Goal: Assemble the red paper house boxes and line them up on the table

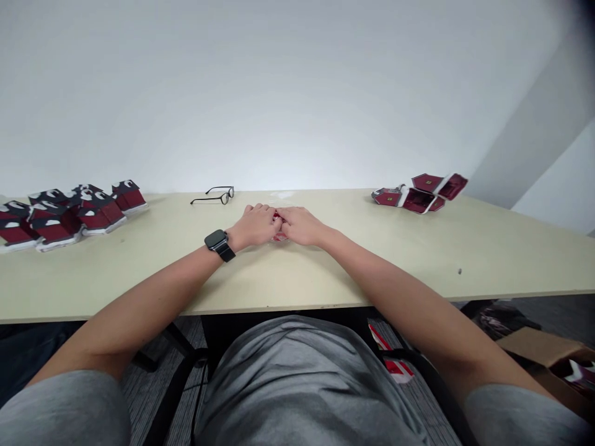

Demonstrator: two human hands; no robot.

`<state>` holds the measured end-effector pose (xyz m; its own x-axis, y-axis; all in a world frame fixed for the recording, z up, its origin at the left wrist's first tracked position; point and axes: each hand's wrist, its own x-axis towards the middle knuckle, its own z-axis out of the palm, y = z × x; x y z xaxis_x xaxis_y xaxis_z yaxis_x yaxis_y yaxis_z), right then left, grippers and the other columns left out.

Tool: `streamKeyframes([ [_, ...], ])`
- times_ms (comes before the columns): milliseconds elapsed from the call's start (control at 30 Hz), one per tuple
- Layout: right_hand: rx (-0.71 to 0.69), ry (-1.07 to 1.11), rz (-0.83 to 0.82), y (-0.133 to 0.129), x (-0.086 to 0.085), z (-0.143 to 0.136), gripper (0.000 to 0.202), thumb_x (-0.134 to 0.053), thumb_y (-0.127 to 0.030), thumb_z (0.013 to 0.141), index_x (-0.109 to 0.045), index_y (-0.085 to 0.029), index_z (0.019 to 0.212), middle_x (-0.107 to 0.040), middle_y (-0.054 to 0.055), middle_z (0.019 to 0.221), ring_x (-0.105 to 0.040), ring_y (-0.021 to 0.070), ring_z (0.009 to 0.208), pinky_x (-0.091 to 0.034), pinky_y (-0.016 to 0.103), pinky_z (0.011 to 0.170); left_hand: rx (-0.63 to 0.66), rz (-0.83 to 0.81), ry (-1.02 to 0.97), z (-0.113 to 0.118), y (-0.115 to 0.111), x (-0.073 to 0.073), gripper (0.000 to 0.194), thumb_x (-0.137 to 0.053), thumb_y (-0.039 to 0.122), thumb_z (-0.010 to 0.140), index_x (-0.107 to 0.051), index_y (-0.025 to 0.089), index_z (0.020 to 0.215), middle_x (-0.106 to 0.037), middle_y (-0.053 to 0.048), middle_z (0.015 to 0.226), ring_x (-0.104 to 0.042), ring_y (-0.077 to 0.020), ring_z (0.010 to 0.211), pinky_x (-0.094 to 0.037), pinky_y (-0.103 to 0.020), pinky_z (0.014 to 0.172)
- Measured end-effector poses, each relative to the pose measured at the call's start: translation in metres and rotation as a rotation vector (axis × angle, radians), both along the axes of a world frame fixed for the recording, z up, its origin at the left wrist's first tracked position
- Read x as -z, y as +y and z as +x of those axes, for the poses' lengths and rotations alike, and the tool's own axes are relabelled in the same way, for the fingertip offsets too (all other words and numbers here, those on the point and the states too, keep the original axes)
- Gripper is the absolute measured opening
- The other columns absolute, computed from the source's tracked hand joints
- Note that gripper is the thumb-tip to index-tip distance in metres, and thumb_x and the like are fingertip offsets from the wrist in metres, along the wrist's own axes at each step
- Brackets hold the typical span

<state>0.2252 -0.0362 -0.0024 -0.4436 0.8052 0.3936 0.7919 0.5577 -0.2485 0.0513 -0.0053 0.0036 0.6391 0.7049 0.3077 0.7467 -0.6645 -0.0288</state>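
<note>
Wall (297,93), pale grey, rises behind the counter (279,282), whose far edge runs along its foot and whose near edge passes in front of the person's body. Red houses (56,224) with dark roofs cluster toward the left end, roofs up. Opened red boxes (418,198) lie on the right, flaps spread; their yellow marks are too small to read. Between these groups, with room on either side, the left hand (255,224) and right hand (302,224) meet with fingers bent, nearer the far edge. Glasses (218,196) rest beyond the left wrist, temples stretched leftward. The watch (216,239) on that wrist has a dark face. Beneath the joined fingers is a small red piece (279,236); I cannot tell whether they grip or merely press it. Mostly covered, it hides its direction and long axis. A grey speck (460,271) lies near the right forearm.
</note>
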Motion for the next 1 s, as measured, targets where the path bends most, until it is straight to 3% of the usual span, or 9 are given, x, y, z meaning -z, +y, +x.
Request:
streamKeyframes([
  [300,0.047,-0.001,-0.082,0.001,0.002,0.002,0.036,-0.04,-0.02,0.096,-0.075,-0.016,0.098,-0.078,0.011,0.108,-0.067,0.0247,0.09,-0.044,0.032,0.08,0.003,-0.185,-0.088,-0.003,0.006,-0.003,0.043,-0.027,0.041,0.103,-0.062,0.021,0.09,-0.072,-0.013,0.1,-0.067,-0.0298,0.092,-0.046,-0.043,0.085],
  [500,0.053,-0.012,-0.076,0.002,0.005,0.003,0.032,-0.041,-0.02,0.095,-0.073,-0.016,0.092,-0.077,0.013,0.1,-0.065,0.0241,0.084,-0.04,0.032,0.074,-0.026,-0.224,-0.08,-0.005,0.002,-0.004,0.044,-0.026,0.047,0.104,-0.06,0.02,0.099,-0.073,-0.013,0.102,-0.067,-0.0288,0.09,-0.045,-0.039,0.08],
  [733,0.018,0.018,0.027,0.007,0.015,0.005,0.024,-0.04,-0.021,0.097,-0.06,-0.018,0.085,-0.072,0.012,0.092,-0.059,0.0229,0.082,-0.038,0.033,0.075,0.049,-0.161,-0.199,-0.004,0.0,0.004,0.039,-0.03,0.042,0.105,-0.058,0.019,0.092,-0.072,-0.013,0.103,-0.065,-0.0248,0.089,-0.045,-0.038,0.079],
  [1000,0.011,0.03,0.017,0.007,0.017,0.006,0.022,-0.038,-0.023,0.097,-0.051,-0.021,0.08,-0.067,0.009,0.087,-0.055,0.0221,0.078,-0.036,0.033,0.072,0.075,-0.145,-0.174,-0.005,0.002,0.003,0.039,-0.029,0.043,0.106,-0.053,0.02,0.084,-0.071,-0.012,0.095,-0.063,-0.0241,0.084,-0.042,-0.038,0.075],
])
